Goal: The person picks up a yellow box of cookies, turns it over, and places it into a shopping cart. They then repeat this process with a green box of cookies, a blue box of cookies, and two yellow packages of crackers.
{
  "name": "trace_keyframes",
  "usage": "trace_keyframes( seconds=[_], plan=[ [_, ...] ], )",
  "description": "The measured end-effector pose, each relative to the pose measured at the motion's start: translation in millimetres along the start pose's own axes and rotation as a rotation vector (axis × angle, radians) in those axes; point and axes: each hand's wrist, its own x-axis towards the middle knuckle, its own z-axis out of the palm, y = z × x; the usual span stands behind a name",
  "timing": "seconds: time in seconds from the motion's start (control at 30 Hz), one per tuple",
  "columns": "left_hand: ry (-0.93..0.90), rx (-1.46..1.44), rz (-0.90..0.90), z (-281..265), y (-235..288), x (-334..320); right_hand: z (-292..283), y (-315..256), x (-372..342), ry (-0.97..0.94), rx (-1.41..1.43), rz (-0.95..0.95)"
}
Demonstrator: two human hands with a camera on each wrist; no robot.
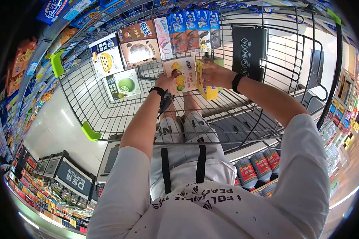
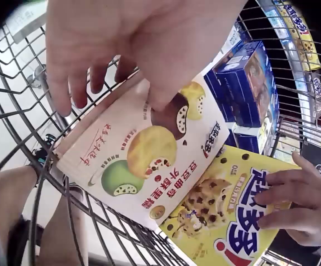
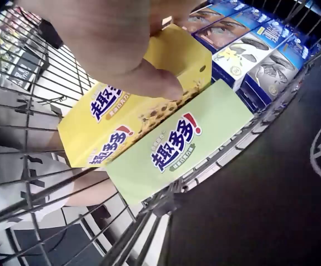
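Observation:
My left hand [image 1: 167,82] holds the left side of a cream cookie box [image 2: 143,149] inside a wire shopping cart [image 1: 119,131]. Its thumb lies over the printed front, with the other fingers beyond the box's edge. On the right, my right hand [image 1: 219,75] grips a yellow cookie box [image 2: 210,205]. The right thumb presses the yellow top in the right wrist view; the right fingers spread over the front in the left wrist view. A pale green box [image 3: 177,144] stands against the yellow one, on the side towards the black panel. The cream and yellow boxes stand side by side.
Several blue boxes [image 1: 191,24] line the cart's far side, beside a pink box [image 1: 162,36]. Brown boxes [image 1: 141,47], a white box [image 1: 106,57] and a green-printed box [image 1: 123,84] lie left. A black panel [image 1: 248,51] stands right. Snack shelves flank the cart.

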Motion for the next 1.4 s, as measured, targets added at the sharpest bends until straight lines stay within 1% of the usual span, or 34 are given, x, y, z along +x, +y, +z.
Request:
trace_keyframes(
  seconds=[0.03, 0.07, 0.1, 0.13, 0.17, 0.2, 0.23, 0.33, 0.37, 0.4, 0.43, 0.47, 0.5, 0.57, 0.6, 0.63, 0.67, 0.7, 0.73, 0.77, 0.83, 0.9, 0.93, 0.97, 1.03, 1.07, 1.1, 1.17, 1.2, 1.23, 1.3, 1.33, 1.37, 1.4],
  plan=[
    [0.001, -0.01, 0.011, -1, 10, -5, 11, 3, -2, -0.036, -0.028, 0.001],
    [0.063, 0.056, 0.054, -3, 17, -13, 25, 4, 2, 0.061, 0.022, 0.018],
    [0.128, 0.122, 0.093, -4, 23, -17, 33, 5, 7, 0.056, 0.011, 0.01],
    [0.202, 0.241, 0.072, -1, 25, -14, 36, 0, 17, -0.004, -0.041, 0.134],
    [0.201, 0.235, 0.069, 0, 25, -11, 40, -8, 26, -0.064, -0.086, 0.258],
    [0.184, 0.261, 0.074, -2, 28, -15, 34, -15, 37, -0.192, -0.076, 0.336],
    [0.164, 0.289, 0.079, -4, 31, -20, 32, -22, 45, -0.198, -0.068, 0.33],
    [0.2, 0.347, 0.174, 1, 36, -25, 10, -28, 68, -0.434, 0.029, 0.494],
    [0.217, 0.401, 0.218, 3, 36, -24, 14, -26, 70, -0.427, 0.024, 0.486],
    [0.211, 0.429, 0.22, 6, 31, -18, 29, -29, 69, -0.268, 0.044, 0.543],
    [0.218, 0.431, 0.212, 5, 32, -21, 27, -30, 74, -0.108, 0.067, 0.597],
    [0.185, 0.369, 0.23, 2, 32, -25, 24, -32, 78, -0.223, 0.173, 0.684],
    [0.161, 0.306, 0.243, -5, 29, -28, 31, -34, 80, -0.209, 0.173, 0.734],
    [-0.032, 0.11, 0.147, -19, 8, -7, 16, -38, 92, -0.126, 0.219, 0.741],
    [-0.11, 0.711, 0.685, -26, -28, 38, 8, -40, 106, -0.092, 0.375, 0.748],
    [-0.228, 0.374, 0.528, -65, -2, -4, 7, -45, 124, -0.087, 0.384, 0.729],
    [-0.13, 0.303, 0.295, -100, 27, -37, 3, -51, 147, -0.003, 0.719, 0.798],
    [-0.032, 0.232, 0.068, -126, 40, -56, -1, -57, 170, 0.082, 1.054, 0.859],
    [0.078, 0.221, -0.034, -151, 27, -60, 17, -64, 197, 0.115, 1.205, 0.829],
    [0.188, 0.212, -0.129, -180, 12, -62, 44, -72, 227, 0.151, 1.352, 0.797],
    [0.384, 0.054, -0.038, -214, -28, -72, 65, -80, 279, 0.269, 1.326, 0.938],
    [0.608, 0.22, -0.19, -223, -71, -50, 97, -79, 325, 0.268, 1.347, 1.194],
    [0.678, 0.29, -0.281, -219, -63, -61, 68, -69, 324, 0.254, 1.52, 1.169],
    [0.623, 0.26, -0.262, -216, -41, -77, 72, -62, 332, 0.264, 1.518, 1.176],
    [0.645, 0.215, -0.239, -210, -52, -64, 92, -77, 344, 0.39, 1.421, 1.317],
    [0.587, 0.158, -0.203, -211, -45, -67, 118, -79, 350, 0.443, 1.502, 1.33],
    [0.604, 0.158, -0.123, -211, -46, -66, 116, -83, 346, 0.513, 1.474, 1.255],
    [0.639, 0.151, -0.108, -210, -55, -59, 106, -87, 338, 0.471, 1.48, 1.219],
    [0.682, 0.24, -0.094, -206, -48, -67, 99, -88, 332, 0.489, 1.511, 1.248],
    [0.534, 0.216, -0.036, -212, -47, -72, 90, -86, 323, 0.5, 1.501, 1.257],
    [0.542, 0.118, -0.054, -210, -44, -76, 70, -77, 297, 0.394, 1.439, 1.373],
    [0.488, 0.082, -0.015, -209, -46, -75, 66, -79, 286, 0.338, 1.308, 1.467],
    [0.476, 0.082, -0.006, -206, -46, -72, 63, -76, 273, 0.341, 1.301, 1.482],
    [0.456, -0.038, 0.043, -199, -56, -60, 72, -75, 258, 0.282, 1.458, 1.351]
  ],
)
